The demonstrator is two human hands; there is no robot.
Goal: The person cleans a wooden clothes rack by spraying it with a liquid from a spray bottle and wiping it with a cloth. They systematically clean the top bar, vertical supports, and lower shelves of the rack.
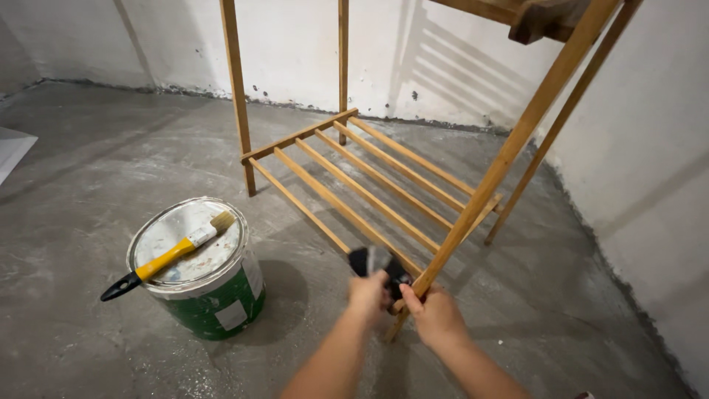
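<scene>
With the right hand (437, 314) gripping the rack leg (509, 151), the left hand (369, 294) should work its clasped dark tool (378, 264), blurred, evenly just above the fingers.

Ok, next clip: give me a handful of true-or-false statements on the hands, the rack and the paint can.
1. A paintbrush lies across the lid of the paint can. True.
2. The right hand grips the wooden rack at a front leg. True.
3. The can stands on the rack's slats. False: it stands on the concrete floor, left of the rack.
4. The left hand is bare of any tool. False: it holds a dark, blurred object against the rack.
5. The brush handle is red. False: yellow with a black end.
</scene>
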